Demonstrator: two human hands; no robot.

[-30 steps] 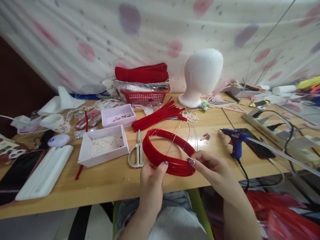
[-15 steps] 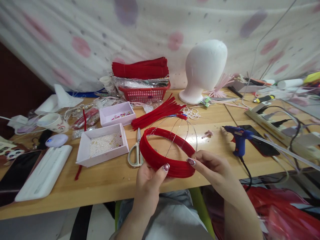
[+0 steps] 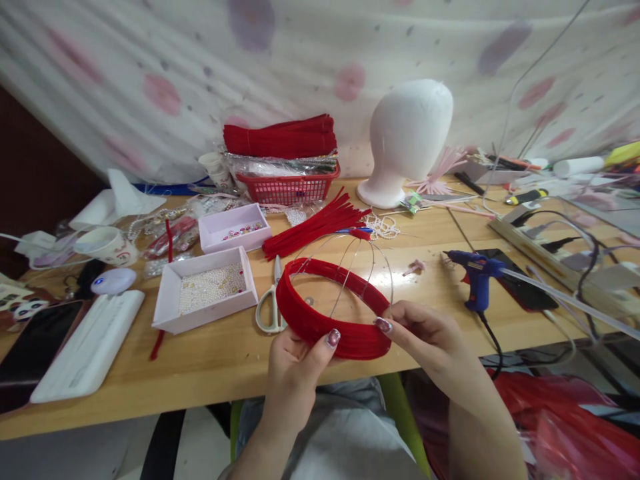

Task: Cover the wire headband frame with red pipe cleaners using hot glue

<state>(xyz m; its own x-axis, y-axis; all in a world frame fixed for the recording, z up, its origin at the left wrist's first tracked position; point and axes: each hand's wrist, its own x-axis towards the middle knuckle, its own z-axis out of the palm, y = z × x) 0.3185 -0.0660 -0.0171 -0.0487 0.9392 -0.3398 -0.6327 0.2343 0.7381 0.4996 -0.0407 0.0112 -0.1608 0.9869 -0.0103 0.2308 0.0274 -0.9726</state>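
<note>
Over the table's front edge I hold a headpiece frame (image 3: 310, 320), a wide band covered in red velvety strips with thin silver wires arching up from it to a red tip. My left hand (image 3: 295, 370) is closed on the band's near left part, thumb on the outside and fingers underneath. On the right end of the band my right hand (image 3: 425, 333) pinches with thumb and fingers; its other fingertips are hidden. Behind the frame lies a bundle of red pipe cleaners (image 3: 315, 227). Scissors (image 3: 271, 307) rest just left of the band.
Left are a box of pearl beads (image 3: 165, 300) and a lilac box of gems (image 3: 210, 237). Further back stand a red basket (image 3: 287, 190) and a white foam head (image 3: 410, 140). Right lie a blue glue gun (image 3: 477, 273), a phone (image 3: 525, 287) and a power strip (image 3: 540, 250).
The red band has tilted slightly, its left side shifting a little left and its near edge slightly lower. Both hands keep their grip.
</note>
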